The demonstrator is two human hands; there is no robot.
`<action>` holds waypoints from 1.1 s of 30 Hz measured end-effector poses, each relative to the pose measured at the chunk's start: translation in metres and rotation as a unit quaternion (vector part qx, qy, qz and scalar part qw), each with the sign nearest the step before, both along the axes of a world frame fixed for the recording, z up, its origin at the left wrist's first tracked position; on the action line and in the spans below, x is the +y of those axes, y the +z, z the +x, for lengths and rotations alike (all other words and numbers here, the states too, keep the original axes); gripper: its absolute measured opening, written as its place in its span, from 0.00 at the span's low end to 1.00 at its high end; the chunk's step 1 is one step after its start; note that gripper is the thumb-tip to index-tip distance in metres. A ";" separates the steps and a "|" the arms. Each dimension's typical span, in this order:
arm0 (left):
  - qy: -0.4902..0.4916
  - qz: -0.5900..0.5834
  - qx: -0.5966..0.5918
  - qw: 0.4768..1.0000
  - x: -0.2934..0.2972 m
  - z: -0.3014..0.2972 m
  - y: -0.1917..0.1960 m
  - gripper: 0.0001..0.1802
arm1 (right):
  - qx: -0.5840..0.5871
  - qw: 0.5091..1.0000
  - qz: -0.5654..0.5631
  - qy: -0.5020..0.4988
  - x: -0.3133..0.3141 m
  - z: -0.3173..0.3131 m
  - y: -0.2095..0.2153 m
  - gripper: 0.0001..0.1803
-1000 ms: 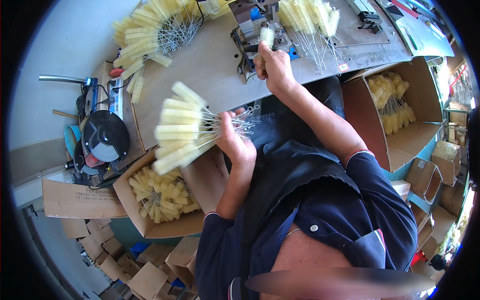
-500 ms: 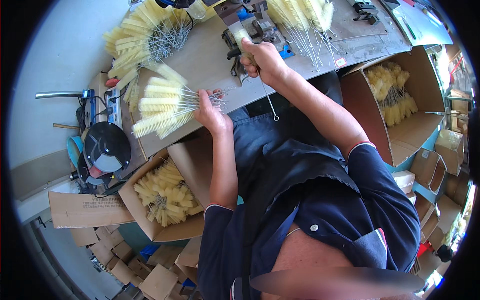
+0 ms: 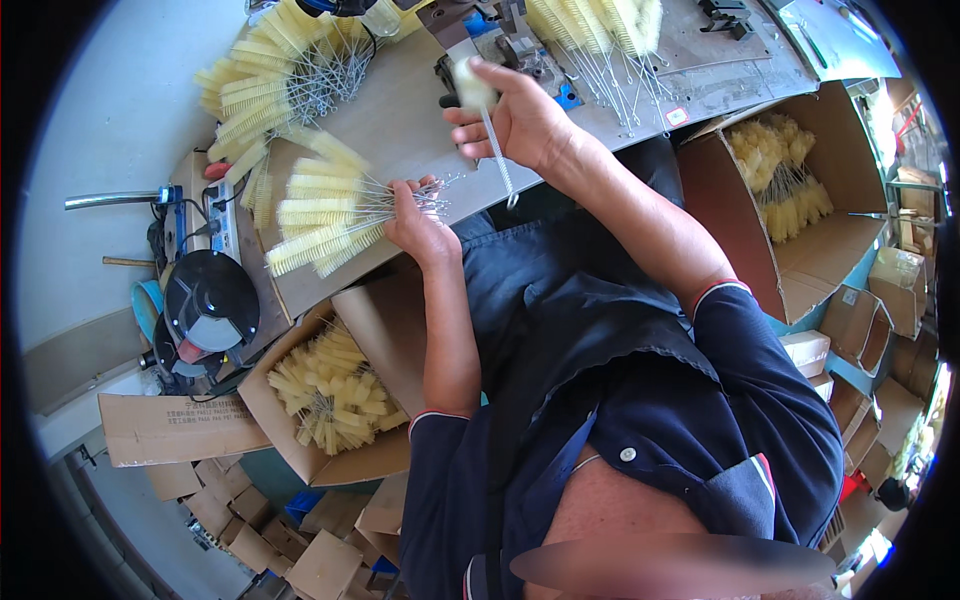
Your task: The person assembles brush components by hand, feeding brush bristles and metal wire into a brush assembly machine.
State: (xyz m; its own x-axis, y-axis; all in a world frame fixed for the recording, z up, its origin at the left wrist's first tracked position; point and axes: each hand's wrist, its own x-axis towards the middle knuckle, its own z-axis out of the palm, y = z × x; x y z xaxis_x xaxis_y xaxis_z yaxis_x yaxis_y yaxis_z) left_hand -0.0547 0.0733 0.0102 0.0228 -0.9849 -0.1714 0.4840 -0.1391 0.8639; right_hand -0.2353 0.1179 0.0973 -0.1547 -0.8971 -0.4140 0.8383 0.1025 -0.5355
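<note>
My left hand [image 3: 422, 232] is closed around the wire stems of several pale yellow bottle brushes [image 3: 322, 212]. Their bristle heads fan out to the left, and the looped wire ends poke out past my fingers. At the front of a metal bench machine [image 3: 500, 40], my right hand [image 3: 520, 125] has a single bottle brush [image 3: 497, 150] at its thumb and fingers. The thumb is against its motion-blurred bristle end; the other fingers are partly spread. Its wire stem slants down past the palm toward the bench edge.
Brushes lie heaped on the bench [image 3: 400, 130] at back left [image 3: 290, 75], with another bunch [image 3: 600, 35] right of the machine. Cardboard boxes of brushes stand below left [image 3: 265, 400] and at right [image 3: 830, 260]. A black round device [image 3: 210, 300] sits at the left.
My right hand has drawn slightly left and its fingers have loosened. The single brush has swung, its stem end now higher and farther left. My left hand still holds its bunch.
</note>
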 end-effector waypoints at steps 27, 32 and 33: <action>-0.117 0.008 0.043 0.992 0.000 0.012 0.002 0.20 | 0.117 0.990 0.015 -0.071 0.042 -0.045 -0.032 0.18; -0.116 0.007 0.039 0.992 -0.001 0.013 0.002 0.20 | 0.114 0.990 0.056 -0.062 0.040 -0.053 -0.026 0.16; -0.118 0.008 0.040 0.992 -0.001 0.013 0.002 0.20 | 0.115 0.990 0.057 -0.064 0.040 -0.055 -0.027 0.16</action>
State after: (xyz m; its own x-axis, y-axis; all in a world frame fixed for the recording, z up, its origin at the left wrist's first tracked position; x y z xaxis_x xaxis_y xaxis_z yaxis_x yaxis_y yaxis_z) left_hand -0.0413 0.0720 0.0118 -0.2223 -0.9584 -0.1789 0.5026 -0.2699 0.8213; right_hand -0.2902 0.1578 0.0704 -0.3663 -0.8130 -0.4527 0.7058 0.0743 -0.7045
